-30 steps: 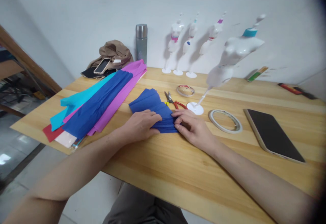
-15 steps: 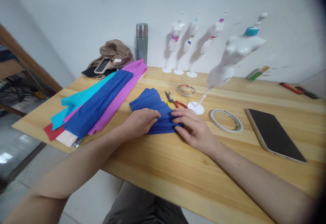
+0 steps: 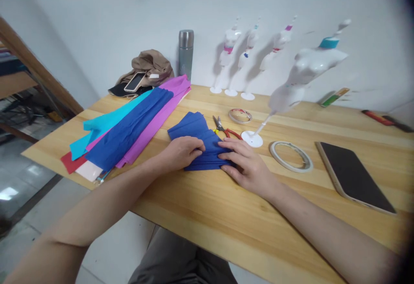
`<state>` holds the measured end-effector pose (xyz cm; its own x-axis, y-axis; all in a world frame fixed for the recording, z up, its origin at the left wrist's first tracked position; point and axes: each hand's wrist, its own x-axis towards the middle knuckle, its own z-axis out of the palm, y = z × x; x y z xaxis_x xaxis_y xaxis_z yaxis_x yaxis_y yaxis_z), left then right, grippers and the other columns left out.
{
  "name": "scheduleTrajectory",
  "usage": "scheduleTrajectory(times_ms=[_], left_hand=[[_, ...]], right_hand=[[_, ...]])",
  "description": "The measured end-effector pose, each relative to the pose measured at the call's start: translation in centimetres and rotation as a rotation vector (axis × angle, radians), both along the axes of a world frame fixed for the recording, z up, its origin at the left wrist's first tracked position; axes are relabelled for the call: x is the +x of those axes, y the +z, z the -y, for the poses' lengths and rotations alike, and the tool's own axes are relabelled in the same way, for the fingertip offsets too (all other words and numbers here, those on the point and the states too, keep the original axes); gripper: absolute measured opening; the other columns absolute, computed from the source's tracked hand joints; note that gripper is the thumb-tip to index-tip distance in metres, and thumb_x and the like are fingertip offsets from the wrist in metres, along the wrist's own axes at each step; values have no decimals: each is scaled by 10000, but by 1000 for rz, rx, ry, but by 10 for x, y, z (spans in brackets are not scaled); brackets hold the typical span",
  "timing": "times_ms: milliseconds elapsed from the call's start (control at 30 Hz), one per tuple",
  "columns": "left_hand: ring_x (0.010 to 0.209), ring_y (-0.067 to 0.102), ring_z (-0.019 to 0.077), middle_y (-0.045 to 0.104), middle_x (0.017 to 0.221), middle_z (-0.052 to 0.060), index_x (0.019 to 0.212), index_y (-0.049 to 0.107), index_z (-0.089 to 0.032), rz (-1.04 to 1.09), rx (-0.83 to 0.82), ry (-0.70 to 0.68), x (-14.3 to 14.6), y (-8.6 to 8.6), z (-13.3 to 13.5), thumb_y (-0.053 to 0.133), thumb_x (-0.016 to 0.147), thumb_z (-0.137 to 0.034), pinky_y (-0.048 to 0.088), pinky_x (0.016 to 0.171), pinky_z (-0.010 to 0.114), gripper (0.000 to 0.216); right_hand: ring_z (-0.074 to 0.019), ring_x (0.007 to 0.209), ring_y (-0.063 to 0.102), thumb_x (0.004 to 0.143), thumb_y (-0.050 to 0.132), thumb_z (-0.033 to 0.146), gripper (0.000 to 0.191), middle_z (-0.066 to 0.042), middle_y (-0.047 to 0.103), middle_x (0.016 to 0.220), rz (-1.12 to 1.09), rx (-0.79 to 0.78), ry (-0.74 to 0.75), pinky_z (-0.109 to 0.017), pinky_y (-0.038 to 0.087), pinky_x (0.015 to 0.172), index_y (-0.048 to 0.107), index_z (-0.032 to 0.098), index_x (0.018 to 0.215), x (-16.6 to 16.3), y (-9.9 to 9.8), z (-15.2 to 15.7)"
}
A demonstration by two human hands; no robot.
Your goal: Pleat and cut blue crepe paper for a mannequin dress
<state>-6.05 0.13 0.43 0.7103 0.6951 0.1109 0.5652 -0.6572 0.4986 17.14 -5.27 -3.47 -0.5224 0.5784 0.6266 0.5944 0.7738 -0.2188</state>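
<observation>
A sheet of blue crepe paper (image 3: 190,124) lies on the table, its near part gathered into narrow pleats. My left hand (image 3: 183,151) is closed over the paper's left side, thumb and fingers pinching a fold; the fingertips are partly hidden. Across from it, my right hand (image 3: 244,163) rests on the right end of the pleats, with fingers spread and lying on the paper. Just beyond the paper is a pair of pliers (image 3: 228,132) with red and yellow handles.
Left lie strips of coloured crepe paper (image 3: 129,124). Behind stand a thermos (image 3: 186,55), a brown cloth bundle (image 3: 152,66) and several white mannequins (image 3: 304,70). Tape rolls (image 3: 291,156) (image 3: 239,115) and a large phone (image 3: 355,176) lie right. The table's front edge is close.
The view has shifted slightly, so most things sit a little further right. Both hands stay on the blue paper, and the pleats between them look slightly closer together.
</observation>
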Motion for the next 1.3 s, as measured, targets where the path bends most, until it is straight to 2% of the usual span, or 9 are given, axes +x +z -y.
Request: scheduleTrajectory(times_ms=[167, 267, 467, 933, 1167, 1300], left_hand=[[778, 592, 152, 663, 842, 9, 893, 606, -178, -4, 1, -7, -2, 6, 7, 562, 859, -234, 420, 717, 254, 79], [775, 569, 155, 640, 815, 7, 832, 585, -172, -45, 50, -29, -1, 6, 7, 618, 830, -266, 403, 703, 254, 100], [760, 550, 154, 617, 766, 9, 737, 548, -165, -99, 64, 8, 2, 2, 3, 543, 861, -182, 384, 711, 268, 125], [771, 549, 147, 612, 822, 19, 782, 484, -181, -11, -75, 58, 2, 8, 4, 400, 918, -206, 398, 718, 269, 161], [716, 513, 143, 558, 754, -2, 766, 436, -193, 5, -79, 110, 1, 9, 4, 383, 943, -259, 374, 682, 271, 197], [697, 509, 140, 553, 749, -5, 781, 436, -194, 0, -43, 111, 1, 6, 2, 378, 945, -263, 376, 671, 267, 187]], right_hand=[[-307, 1188, 541, 855, 603, 185, 153, -143, 622, 1206, 0, -3, 0, -546, 492, 944, 610, 204, 1006, 0, 0, -1], [-305, 1177, 551, 858, 593, 183, 156, -140, 627, 1201, -7, -2, 1, -548, 497, 935, 613, 206, 1011, 0, 0, -1], [-302, 1166, 561, 849, 604, 179, 224, -145, 633, 1197, -24, -19, -7, -548, 487, 952, 594, 201, 1071, -1, 1, 0], [-287, 1139, 569, 841, 638, 261, 433, -141, 632, 1187, -118, -92, -55, -513, 474, 971, 512, 213, 1252, 1, 1, -2], [-277, 1140, 568, 869, 585, 252, 390, -117, 628, 1200, -161, -135, -86, -498, 465, 975, 521, 241, 1254, 3, 1, -2], [-267, 1079, 594, 904, 523, 234, 322, -91, 654, 1140, -254, -145, -187, -488, 485, 928, 548, 270, 1223, 4, 7, 2]])
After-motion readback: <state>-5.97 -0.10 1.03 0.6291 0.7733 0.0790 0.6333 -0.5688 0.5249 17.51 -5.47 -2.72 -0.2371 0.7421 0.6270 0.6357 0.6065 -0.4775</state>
